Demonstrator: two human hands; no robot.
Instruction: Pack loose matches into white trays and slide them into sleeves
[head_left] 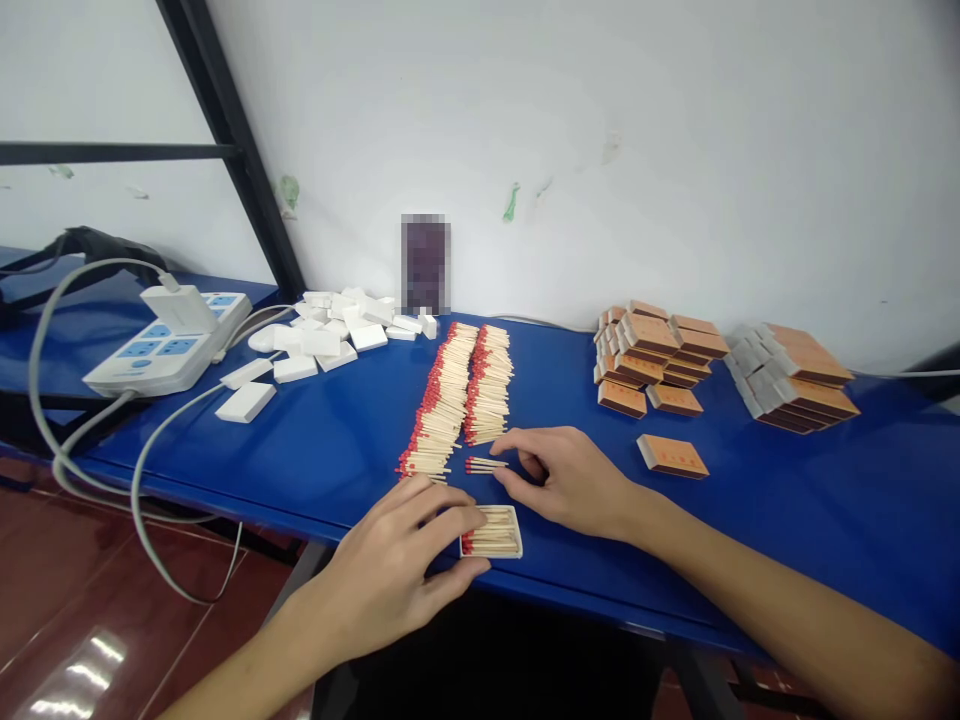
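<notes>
My left hand (412, 550) grips a small white matchbox tray (519, 545) at the table's front edge, thumb on the near side and fingers over its left end. Red-headed matches (491, 540) lie in the tray. Just beyond it, my right hand (566, 480) has thumb and index finger curled around the tail ends of a few loose matches (484, 465) on the table. Two long rows of matches stretch away behind them, a left row (442, 400) and a right row (489, 385), their red heads pointing left.
White empty-looking trays (322, 335) lie heaped at the back left, by a power strip (172, 345) with cables. Stacked orange matchboxes (652, 345) and another stack (795, 375) stand at the back right. A single matchbox (673, 456) lies nearer on the blue table (570, 390).
</notes>
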